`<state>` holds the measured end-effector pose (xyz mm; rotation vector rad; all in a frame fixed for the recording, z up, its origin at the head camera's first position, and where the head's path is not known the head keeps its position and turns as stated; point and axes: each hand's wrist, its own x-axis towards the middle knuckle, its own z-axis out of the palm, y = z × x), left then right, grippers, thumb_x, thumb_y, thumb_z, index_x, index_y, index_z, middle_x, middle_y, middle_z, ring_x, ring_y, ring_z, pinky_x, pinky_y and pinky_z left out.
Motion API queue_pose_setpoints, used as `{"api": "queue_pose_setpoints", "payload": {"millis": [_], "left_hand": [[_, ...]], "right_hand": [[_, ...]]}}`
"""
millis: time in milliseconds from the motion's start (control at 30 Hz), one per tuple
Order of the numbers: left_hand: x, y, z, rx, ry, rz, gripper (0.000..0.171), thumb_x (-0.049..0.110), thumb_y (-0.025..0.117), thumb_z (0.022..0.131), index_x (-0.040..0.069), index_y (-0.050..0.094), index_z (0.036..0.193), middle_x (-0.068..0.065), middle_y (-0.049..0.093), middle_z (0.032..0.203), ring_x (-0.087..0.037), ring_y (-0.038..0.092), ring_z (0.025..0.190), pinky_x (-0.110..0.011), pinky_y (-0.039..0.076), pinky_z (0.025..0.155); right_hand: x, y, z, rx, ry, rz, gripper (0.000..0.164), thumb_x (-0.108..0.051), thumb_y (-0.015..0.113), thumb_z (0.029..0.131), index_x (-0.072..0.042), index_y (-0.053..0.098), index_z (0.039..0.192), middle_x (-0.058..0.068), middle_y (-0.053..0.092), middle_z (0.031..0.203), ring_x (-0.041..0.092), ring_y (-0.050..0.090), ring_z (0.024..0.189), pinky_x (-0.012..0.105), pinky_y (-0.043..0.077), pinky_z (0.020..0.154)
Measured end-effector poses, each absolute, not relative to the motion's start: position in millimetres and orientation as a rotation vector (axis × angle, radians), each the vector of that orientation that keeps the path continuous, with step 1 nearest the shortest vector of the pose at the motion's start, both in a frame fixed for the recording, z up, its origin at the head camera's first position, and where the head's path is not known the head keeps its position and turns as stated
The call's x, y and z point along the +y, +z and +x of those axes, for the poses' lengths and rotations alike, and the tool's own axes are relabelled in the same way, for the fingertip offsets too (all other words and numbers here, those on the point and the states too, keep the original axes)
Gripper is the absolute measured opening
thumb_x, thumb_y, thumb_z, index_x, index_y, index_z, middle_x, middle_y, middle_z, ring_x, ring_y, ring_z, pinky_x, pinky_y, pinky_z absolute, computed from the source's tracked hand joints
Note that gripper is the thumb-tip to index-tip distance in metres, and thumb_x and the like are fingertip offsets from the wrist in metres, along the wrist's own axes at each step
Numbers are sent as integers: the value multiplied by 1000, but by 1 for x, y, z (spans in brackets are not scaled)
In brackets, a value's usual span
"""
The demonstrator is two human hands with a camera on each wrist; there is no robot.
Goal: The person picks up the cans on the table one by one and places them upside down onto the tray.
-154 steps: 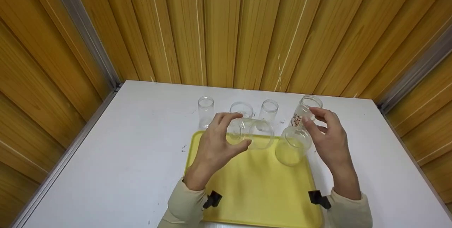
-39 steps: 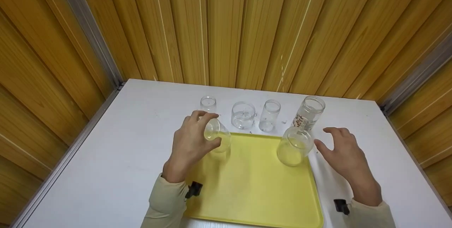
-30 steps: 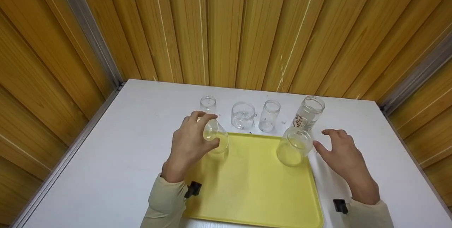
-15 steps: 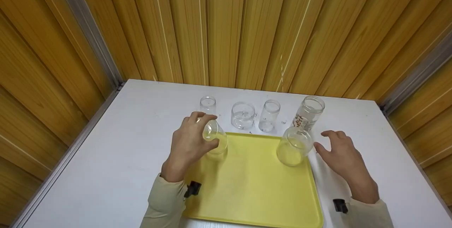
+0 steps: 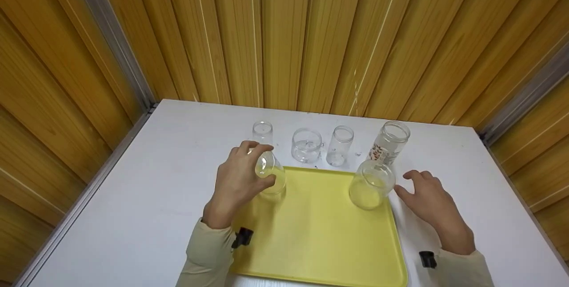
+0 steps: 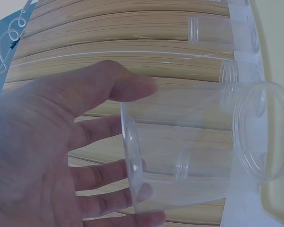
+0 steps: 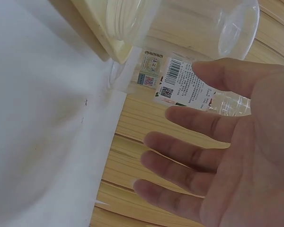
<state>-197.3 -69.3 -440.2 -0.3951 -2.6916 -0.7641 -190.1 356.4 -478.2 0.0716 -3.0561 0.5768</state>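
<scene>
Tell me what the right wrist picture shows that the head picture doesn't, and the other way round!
Only the right wrist view shows a clear barcode and lines of tiny print.

Only the head view shows the left hand gripping a jar, plus the short jar at the back.

Both show the right hand, part of the yellow tray, the upside-down jar on it and the printed jar.

Glossy clear cylindrical plastic jar (image 6: 189, 137), smooth yellow rectangular plastic tray (image 5: 320, 233)
Beneath the tray, matt white counter (image 5: 133, 202); beyond, brown wood-grain panels (image 5: 280, 38).
</scene>
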Motion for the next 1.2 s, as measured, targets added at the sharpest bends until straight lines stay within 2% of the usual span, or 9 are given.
{"api": "queue_pose_setpoints", "payload": {"millis": [667,1200], "left_hand": [[-69,-439,-196,-2688,-760,-411,59,25,92,76,20,73,132,-14,64,136,-38,63,118,-53,59,67],[-69,-438,-195,-2686,-754,-424,59,27,93,77,18,72,132,-15,64,135,-38,63,116,-52,59,67]], "right_hand": [[357,-492,-195,-3135,577,97,50,-29,65,103,14,58,129,38,57,123,56,56,116,69,50,87],[355,-500,-198,-3164,583,114,50,-29,62,103,14,59,130,37,57,122,53,57,113,68,51,85]]}}
